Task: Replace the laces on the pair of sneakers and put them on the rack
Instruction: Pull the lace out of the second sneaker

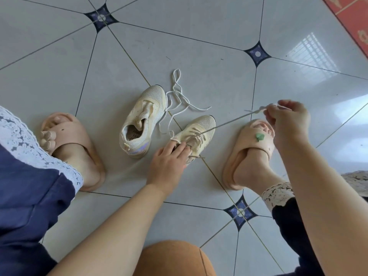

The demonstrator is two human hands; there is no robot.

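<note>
1. Near sneaker (201,127): cream mesh, sole down on the tiled floor (199,56), between the person's two slippered feet. It is laced at least in part. One taut lace (229,124) runs from its eyelets up and off to the person's right.
2. Far sneaker (139,120): the other of the pair, just beside the first on its left. It has no lace and its tongue is pulled up. A loose white lace (177,100) lies in loops on the floor against its toe end.
3. Left hand (169,158): the arm reaches down and forward. The palm is down over the near sneaker's collar and throat, with the fingers fairly straight and spread, pressing the shoe to the floor. They curl round nothing that I can make out.
4. Right hand (288,120): raised over the right slipper (251,152), well apart from the shoe. The fingertips are bunched and pinch the far end of the taut lace. The very tip of the lace is blurred.
5. Step in hand, as I judge it: the lace is being drawn through the near sneaker's eyelets. I cannot tell whether it is coming out or going in.
6. Handling notes:
   - Pull in line with the eyelet row, not across it.
   - Pin the shoe close to the eyelet being worked, so that it does not lift or skid on the tile.
   - Free one crossing at a time; a single long haul is likely to jam the lace.
7. Rack: not in view. Neither sneaker looks ready for it.
</note>
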